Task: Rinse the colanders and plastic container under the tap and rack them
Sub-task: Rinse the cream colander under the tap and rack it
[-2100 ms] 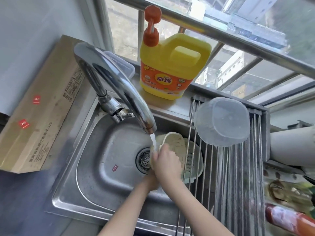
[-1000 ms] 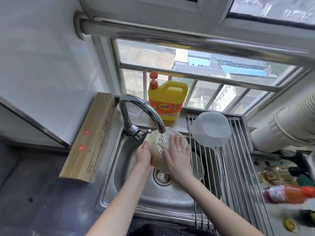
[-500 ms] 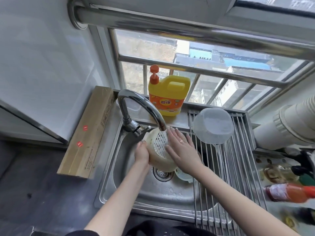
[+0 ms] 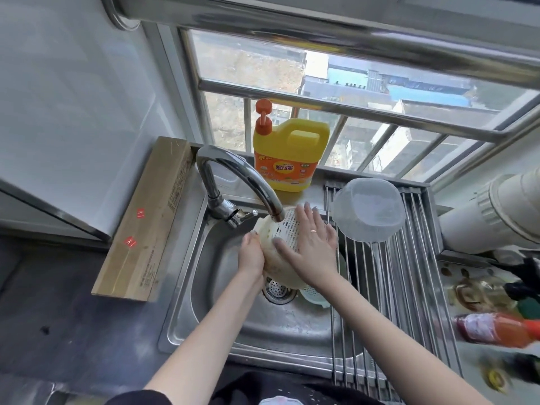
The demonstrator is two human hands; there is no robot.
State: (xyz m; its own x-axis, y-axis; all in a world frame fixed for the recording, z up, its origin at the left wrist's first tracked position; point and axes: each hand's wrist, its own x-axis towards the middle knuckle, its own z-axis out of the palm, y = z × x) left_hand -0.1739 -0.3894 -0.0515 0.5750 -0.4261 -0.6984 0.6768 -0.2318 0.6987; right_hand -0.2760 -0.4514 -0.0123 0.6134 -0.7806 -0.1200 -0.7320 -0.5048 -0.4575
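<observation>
Cream colander point(image 4: 280, 255) tilted under the tap point(image 4: 248, 182), over the sink point(image 4: 204, 276). Our left hand point(image 4: 252, 255) grips its rim; right hand point(image 4: 311, 244) flat, fingers point(image 4: 306, 211) spread on its mesh. Plastic container point(image 4: 368, 209) upturned on far rack point(image 4: 388, 282).

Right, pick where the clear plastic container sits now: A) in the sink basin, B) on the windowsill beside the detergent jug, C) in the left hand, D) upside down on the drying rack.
D: the clear plastic container lies inverted on the rods of the drying rack, right of the tap.
</observation>
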